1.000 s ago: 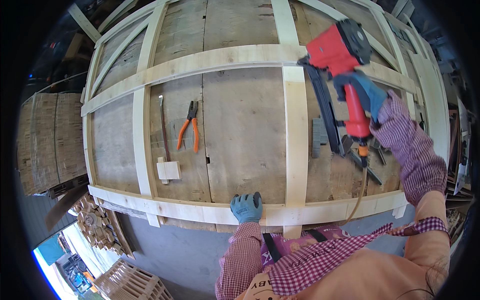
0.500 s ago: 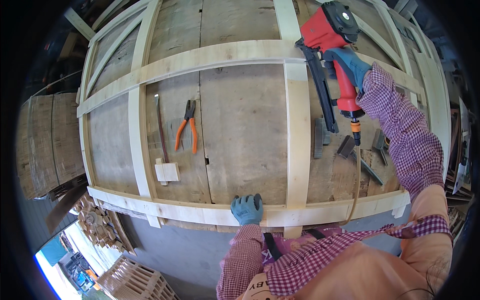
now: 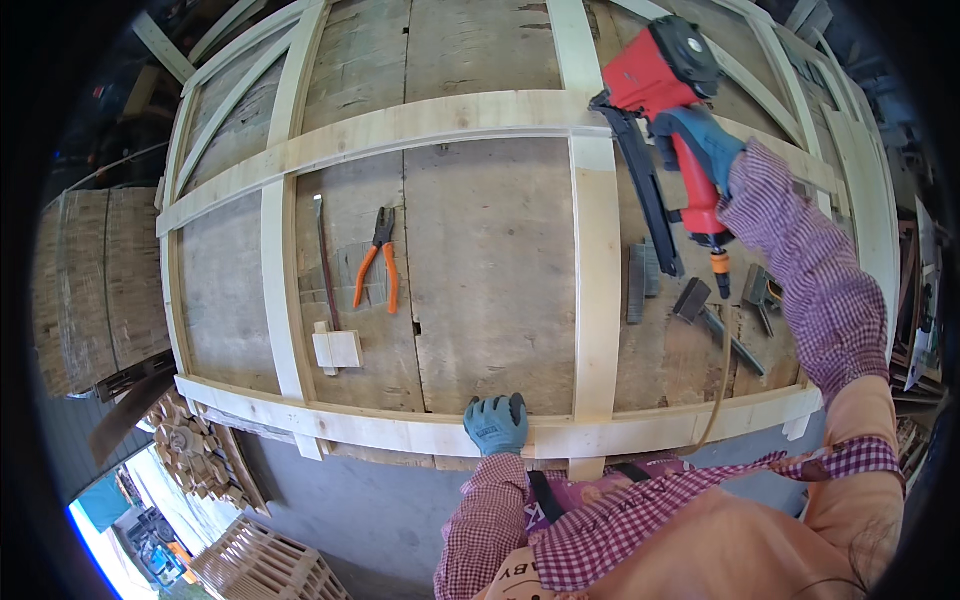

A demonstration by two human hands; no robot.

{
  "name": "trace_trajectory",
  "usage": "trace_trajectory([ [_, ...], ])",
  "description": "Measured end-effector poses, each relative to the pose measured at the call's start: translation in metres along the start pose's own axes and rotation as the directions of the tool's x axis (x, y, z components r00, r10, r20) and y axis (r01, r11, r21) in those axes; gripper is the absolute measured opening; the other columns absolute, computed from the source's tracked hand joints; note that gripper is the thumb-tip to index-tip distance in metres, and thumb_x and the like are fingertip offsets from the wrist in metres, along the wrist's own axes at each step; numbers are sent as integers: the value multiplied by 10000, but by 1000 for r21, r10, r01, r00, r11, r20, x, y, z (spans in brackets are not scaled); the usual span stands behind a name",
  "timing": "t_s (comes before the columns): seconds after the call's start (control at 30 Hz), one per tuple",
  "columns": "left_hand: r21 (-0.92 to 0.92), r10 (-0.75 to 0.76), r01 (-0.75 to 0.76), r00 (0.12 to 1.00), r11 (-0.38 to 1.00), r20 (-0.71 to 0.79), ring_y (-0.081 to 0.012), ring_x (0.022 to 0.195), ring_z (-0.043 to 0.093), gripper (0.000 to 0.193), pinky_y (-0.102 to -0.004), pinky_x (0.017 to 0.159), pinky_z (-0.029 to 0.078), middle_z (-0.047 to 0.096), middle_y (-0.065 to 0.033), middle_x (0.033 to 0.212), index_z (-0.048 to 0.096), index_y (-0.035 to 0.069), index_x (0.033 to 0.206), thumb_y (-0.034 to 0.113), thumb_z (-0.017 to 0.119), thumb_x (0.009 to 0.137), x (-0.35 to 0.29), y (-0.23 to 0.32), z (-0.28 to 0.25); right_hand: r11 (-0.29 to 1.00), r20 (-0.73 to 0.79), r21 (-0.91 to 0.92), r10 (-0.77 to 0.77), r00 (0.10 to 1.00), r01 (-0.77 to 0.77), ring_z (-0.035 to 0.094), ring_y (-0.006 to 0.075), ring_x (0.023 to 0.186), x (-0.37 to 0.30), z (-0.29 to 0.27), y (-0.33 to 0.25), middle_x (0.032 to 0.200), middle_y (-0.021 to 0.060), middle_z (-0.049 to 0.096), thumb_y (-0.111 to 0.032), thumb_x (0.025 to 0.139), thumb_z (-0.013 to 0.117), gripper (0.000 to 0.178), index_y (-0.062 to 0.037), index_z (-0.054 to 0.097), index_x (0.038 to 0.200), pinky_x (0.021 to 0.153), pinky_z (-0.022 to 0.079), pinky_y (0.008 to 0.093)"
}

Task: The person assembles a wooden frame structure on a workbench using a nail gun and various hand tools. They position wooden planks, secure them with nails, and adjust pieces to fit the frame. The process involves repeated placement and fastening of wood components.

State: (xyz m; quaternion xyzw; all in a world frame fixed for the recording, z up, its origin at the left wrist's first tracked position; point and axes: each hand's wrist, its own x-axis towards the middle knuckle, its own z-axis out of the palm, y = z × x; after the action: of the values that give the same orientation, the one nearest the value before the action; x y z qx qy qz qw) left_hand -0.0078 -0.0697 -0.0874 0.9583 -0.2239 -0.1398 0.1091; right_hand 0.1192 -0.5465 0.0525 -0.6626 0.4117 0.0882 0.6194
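My right hand [image 3: 700, 140], in a blue glove, is wrapped round the handle of a red and black nail gun [image 3: 655, 75]. The gun's nose is at the junction of the middle crosswise batten and an upright batten; whether it touches the wood I cannot tell. Its long black magazine [image 3: 645, 190] slants down toward me, and an air hose [image 3: 722, 375] hangs from the handle. My left hand [image 3: 497, 424], also gloved, rests on the near wooden rail [image 3: 390, 425], its fingers lying over the rail and its thumb apart, holding nothing.
On the panel lie orange-handled pliers [image 3: 376, 262], a flat pry bar [image 3: 326, 260] and a small wood block [image 3: 338, 349]. Strips of nails [image 3: 637, 284] and a hammer [image 3: 720, 325] lie right of the upright batten [image 3: 596, 300]. Wrapped stacked boards [image 3: 100, 285] stand at left.
The nail gun has shifted slightly down and toward me in my right hand, and its hose end has swung a little right. My left hand stays on the rail.
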Motion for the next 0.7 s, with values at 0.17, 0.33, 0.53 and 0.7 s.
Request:
trace_trajectory([
  [0.17, 10, 6, -6, 1000, 1000, -22, -282, 813, 584, 212, -427, 906, 397, 648, -86, 783, 656, 97, 710, 290, 607, 780, -2, -2, 3, 999, 69, -16, 46, 997, -45, 528, 163, 561, 17, 6, -10, 662, 53, 553, -250, 755, 576, 201, -66, 564, 835, 560, 494, 311],
  [0.33, 1, 13, -13, 1000, 1000, -14, -281, 806, 583, 214, -426, 906, 401, 649, -87, 777, 656, 96, 715, 292, 604, 784, -1, 1, 0, 999, -65, -51, 14, 998, -17, 506, 179, 466, 6, 16, -8, 616, 73, 540, -249, 736, 571, 199, -64, 550, 806, 477, 471, 317],
  [0.53, 1, 8, -8, 1000, 1000, 7, -277, 803, 585, 231, -434, 919, 392, 653, -79, 798, 652, 102, 720, 314, 593, 788, -2, -3, 5, 999, -35, 2, -35, 999, 35, 505, 201, 430, 10, 18, 13, 571, 103, 536, -181, 726, 543, 145, -49, 535, 786, 417, 442, 330],
  [0.7, 11, 4, -4, 1000, 1000, -3, -276, 809, 585, 231, -432, 922, 384, 656, -79, 806, 654, 107, 722, 319, 590, 791, -8, -5, 4, 1000, -78, 13, -15, 997, 16, 515, 213, 419, -10, 28, 3, 539, 108, 536, -158, 726, 557, 132, -43, 541, 787, 413, 444, 335],
])
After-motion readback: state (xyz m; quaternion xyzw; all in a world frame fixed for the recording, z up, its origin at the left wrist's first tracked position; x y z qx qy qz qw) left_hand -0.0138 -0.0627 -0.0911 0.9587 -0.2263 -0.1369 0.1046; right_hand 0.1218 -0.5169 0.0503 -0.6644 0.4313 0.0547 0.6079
